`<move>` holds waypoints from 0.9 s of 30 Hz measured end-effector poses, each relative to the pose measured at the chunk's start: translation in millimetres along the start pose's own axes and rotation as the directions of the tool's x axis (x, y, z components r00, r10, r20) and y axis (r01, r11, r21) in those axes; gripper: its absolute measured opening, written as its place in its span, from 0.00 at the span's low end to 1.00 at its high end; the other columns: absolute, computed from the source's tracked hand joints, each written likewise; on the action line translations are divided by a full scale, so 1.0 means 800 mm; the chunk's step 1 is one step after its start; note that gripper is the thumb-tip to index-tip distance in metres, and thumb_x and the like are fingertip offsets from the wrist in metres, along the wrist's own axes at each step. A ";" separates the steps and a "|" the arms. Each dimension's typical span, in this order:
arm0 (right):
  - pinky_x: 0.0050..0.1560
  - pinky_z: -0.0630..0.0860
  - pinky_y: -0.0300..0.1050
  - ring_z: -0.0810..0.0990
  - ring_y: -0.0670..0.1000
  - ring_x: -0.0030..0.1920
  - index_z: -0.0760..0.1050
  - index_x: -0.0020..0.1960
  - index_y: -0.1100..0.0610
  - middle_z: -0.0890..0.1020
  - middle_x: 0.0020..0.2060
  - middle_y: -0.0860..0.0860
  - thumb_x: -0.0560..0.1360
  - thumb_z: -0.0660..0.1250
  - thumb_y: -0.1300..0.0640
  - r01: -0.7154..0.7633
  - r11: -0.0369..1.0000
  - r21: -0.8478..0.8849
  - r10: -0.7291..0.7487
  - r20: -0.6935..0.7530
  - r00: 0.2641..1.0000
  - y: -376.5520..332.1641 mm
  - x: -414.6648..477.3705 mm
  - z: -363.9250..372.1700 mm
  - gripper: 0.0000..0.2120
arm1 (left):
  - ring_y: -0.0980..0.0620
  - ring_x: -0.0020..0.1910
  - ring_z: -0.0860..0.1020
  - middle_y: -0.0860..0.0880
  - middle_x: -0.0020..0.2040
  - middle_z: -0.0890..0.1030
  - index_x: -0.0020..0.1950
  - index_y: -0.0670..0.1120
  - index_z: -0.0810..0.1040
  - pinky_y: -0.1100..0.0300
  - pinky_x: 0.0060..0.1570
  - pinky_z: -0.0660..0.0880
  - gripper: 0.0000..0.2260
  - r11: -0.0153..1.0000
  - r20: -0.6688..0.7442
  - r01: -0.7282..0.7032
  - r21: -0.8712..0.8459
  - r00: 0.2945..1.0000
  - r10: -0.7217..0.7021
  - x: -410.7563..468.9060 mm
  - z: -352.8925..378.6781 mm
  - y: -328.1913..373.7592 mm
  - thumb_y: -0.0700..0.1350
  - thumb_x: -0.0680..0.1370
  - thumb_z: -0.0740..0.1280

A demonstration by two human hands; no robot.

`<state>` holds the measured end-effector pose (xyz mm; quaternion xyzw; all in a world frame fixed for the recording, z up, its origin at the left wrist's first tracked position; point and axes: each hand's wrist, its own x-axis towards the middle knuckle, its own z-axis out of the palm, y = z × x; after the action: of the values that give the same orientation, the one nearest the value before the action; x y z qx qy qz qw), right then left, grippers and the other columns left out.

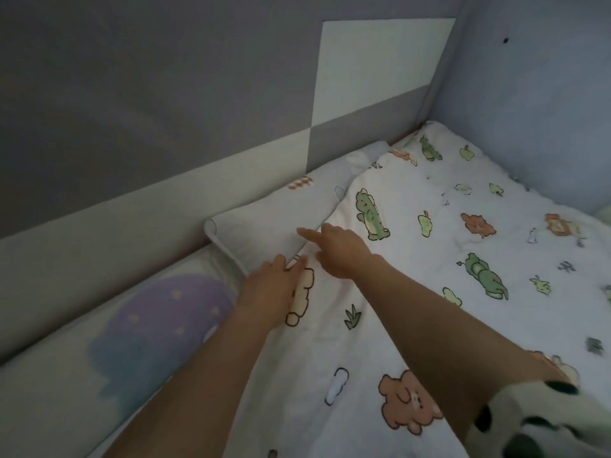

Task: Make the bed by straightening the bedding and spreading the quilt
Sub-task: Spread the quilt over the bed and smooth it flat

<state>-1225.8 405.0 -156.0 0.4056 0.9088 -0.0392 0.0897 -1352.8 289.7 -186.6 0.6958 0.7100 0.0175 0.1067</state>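
Pressing the quilt (426, 269) beside the pillow (274, 219), the left hand (269, 290) lies straight-fingered. The blurred right hand (340, 254) points its forefinger; its other fingers are unclear.

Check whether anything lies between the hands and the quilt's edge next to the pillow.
Nothing visible does. The left hand lies on the quilt right at its edge beside the pillow. The right hand is just beyond it, one finger pointing out over the pillow's corner.

The quilt (429, 259) is soft, matt printed cloth, faintly wrinkled; the pillow (274, 223) is textured matt fabric.
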 end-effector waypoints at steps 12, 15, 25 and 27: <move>0.40 0.66 0.47 0.78 0.60 0.49 0.70 0.59 0.54 0.77 0.50 0.57 0.77 0.60 0.61 -0.206 0.972 -0.109 0.218 0.110 0.970 -0.059 0.033 -0.020 0.12 | 0.45 0.56 0.73 0.43 0.61 0.68 0.78 0.54 0.51 0.56 0.50 0.70 0.26 0.961 0.124 -0.157 -0.227 0.974 0.188 0.002 0.007 -0.056 0.40 0.81 0.55; 0.39 0.66 0.47 0.78 0.60 0.46 0.69 0.57 0.55 0.73 0.43 0.55 0.76 0.58 0.64 -0.238 0.968 -0.075 0.244 0.082 0.966 -0.061 0.042 -0.025 0.11 | 0.46 0.52 0.73 0.42 0.62 0.69 0.75 0.50 0.60 0.58 0.45 0.68 0.20 0.927 0.082 -0.108 -0.359 0.986 0.146 0.016 0.002 -0.072 0.42 0.82 0.53; 0.36 0.62 0.47 0.67 0.54 0.37 0.68 0.56 0.56 0.72 0.41 0.55 0.77 0.58 0.66 -0.191 0.975 0.115 0.212 -0.210 0.954 -0.093 0.139 -0.055 0.10 | 0.43 0.45 0.73 0.41 0.58 0.69 0.74 0.49 0.62 0.52 0.44 0.73 0.22 0.980 -0.019 -0.087 -0.181 0.996 0.085 0.091 -0.048 -0.178 0.40 0.80 0.58; 0.37 0.64 0.47 0.70 0.56 0.39 0.68 0.57 0.57 0.72 0.43 0.55 0.77 0.58 0.66 -0.196 0.974 0.111 0.209 -0.131 0.969 -0.087 0.141 -0.050 0.11 | 0.43 0.44 0.73 0.41 0.59 0.70 0.73 0.50 0.64 0.54 0.40 0.73 0.22 0.987 0.005 -0.090 -0.130 0.996 0.091 0.099 -0.043 -0.177 0.39 0.79 0.58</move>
<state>-1357.1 446.7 -139.2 0.5020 0.8637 -0.0452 0.0083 -1498.7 368.2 -188.0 0.7191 0.6745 0.0646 0.1544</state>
